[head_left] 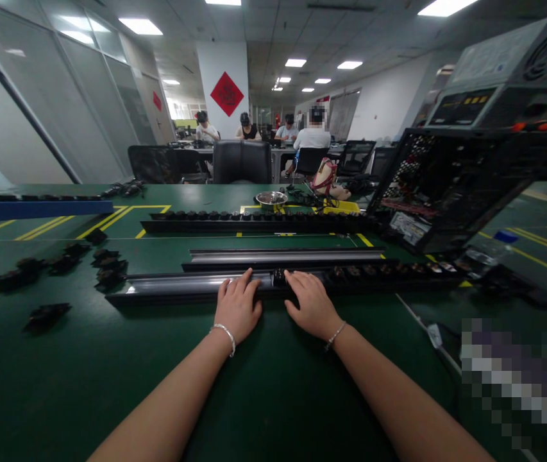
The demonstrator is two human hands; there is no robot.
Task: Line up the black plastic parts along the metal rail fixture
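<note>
A long black-and-silver rail (pixel 172 285) lies across the green table (pixel 85 378) just in front of me. My left hand (pixel 237 306) rests on the rail with its fingers stretched forward over the silver channel. My right hand (pixel 312 305) lies next to it, fingers flat on the rail beside a small black socket piece (pixel 279 277). Several more black pieces (pixel 388 269) sit in the rail to the right. Neither hand grips anything that I can see.
A second empty rail (pixel 283 256) and a filled one (pixel 254 221) lie farther back. Loose black pieces (pixel 61 263) are scattered at the left. An open computer case (pixel 446 186) stands at the right, a metal bowl (pixel 271 197) behind. Seated people work at far desks.
</note>
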